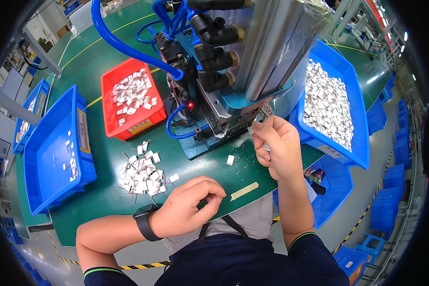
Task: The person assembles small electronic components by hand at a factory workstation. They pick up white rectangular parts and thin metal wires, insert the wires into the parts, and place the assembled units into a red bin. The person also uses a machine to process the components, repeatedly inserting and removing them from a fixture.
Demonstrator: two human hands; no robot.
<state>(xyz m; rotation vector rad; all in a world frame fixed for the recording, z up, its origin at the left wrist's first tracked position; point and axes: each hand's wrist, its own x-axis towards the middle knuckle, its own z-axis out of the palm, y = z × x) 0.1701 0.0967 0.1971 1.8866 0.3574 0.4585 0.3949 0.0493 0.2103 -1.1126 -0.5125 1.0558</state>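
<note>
My right hand (277,145) is beside the lower front of a blue pneumatic press (214,121), its thumb and forefinger pinched on a small white block-shaped component (250,130) with thin leads, mostly hidden. Another bit of white shows under its curled fingers. My left hand (190,202) rests at the near table edge, fingers curled in, with nothing visible in them. Left of it lies a loose pile of white components (145,172) with wire leads. A single white component (230,160) lies on the green table between the pile and my right hand.
A red bin (108,117) with white components stands left of the press. The blue bin (47,157) at far left holds a few. A full blue bin (360,138) stands at right. Blue air hoses (128,52) arch over the table; yellow tape (244,191) sticks near its edge.
</note>
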